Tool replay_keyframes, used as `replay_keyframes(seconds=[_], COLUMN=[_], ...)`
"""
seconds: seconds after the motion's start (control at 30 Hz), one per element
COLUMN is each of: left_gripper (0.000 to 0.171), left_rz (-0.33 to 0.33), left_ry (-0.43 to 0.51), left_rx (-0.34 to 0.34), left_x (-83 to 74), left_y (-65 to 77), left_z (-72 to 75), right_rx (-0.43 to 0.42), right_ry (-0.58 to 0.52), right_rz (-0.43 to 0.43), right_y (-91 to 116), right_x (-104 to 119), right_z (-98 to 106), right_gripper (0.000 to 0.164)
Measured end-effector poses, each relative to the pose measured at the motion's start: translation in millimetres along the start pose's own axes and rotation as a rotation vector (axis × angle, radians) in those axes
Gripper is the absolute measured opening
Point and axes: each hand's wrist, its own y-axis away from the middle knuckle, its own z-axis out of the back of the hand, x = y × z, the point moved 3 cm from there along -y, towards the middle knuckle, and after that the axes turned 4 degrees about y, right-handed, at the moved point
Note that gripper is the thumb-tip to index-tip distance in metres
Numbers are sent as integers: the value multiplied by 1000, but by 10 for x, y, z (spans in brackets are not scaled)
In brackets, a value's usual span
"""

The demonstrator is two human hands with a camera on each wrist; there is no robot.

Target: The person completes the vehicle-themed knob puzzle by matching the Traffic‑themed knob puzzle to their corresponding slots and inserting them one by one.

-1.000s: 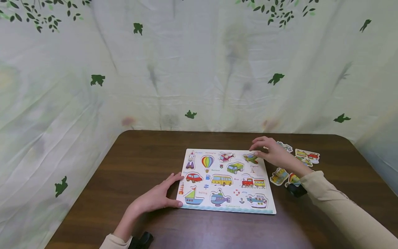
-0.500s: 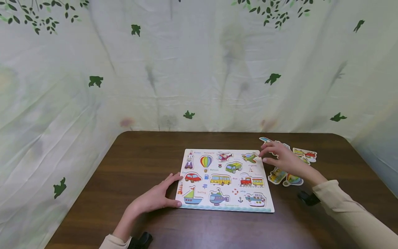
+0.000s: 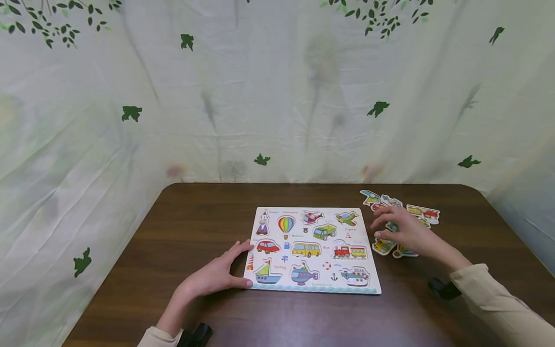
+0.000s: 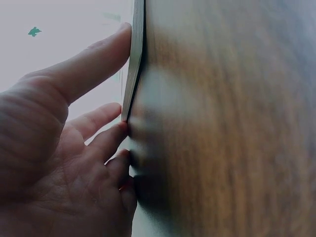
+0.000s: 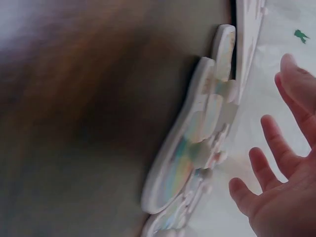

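Note:
A white picture puzzle board [image 3: 279, 259] with printed vehicles lies flat on the table in the head view. My left hand [image 3: 214, 274] rests along its left edge, thumb at the near corner and fingers higher up; in the left wrist view the thumb [image 4: 96, 61] meets the board's side [image 4: 134, 69]. My right hand [image 3: 405, 231] is just right of the board, over a cluster of loose puzzle pieces, fingers spread and nothing in them. The rainbow-striped piece [image 5: 173, 173] shows beneath it in the right wrist view, with small knobs. The hand hides some pieces.
Beyond the right hand lie a blue-tipped piece [image 3: 370, 197] and a train-like piece [image 3: 423, 213]. A yellow piece [image 3: 383, 246] sits close to the board's right edge. The brown wooden table [image 3: 195, 217] ends at a pale curtain [image 3: 277, 96] with leaf prints.
The right hand has drawn back from the board's top right corner to over the loose pieces. A blue-tipped piece now shows at the cluster's far end. The left hand stays at the board.

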Motion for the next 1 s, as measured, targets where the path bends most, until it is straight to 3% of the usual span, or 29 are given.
replay_keyframes(seconds=[0.23, 0.5, 0.73, 1.0], left_gripper=[87, 88, 88, 88], left_rz=[6, 9, 9, 15], left_ry=[-5, -7, -8, -5], left_rx=[0, -5, -4, -9], left_x=[40, 37, 38, 46], left_y=[-25, -41, -27, -31], left_z=[-9, -4, -10, -19], right_rx=[-14, -75, -96, -44], right_ry=[30, 96, 111, 101], right_rz=[9, 130, 64, -45], right_y=[139, 234, 258, 258], right_x=[-80, -147, -198, -231], right_z=[21, 4, -41, -64], right_gripper=[15, 22, 20, 17])
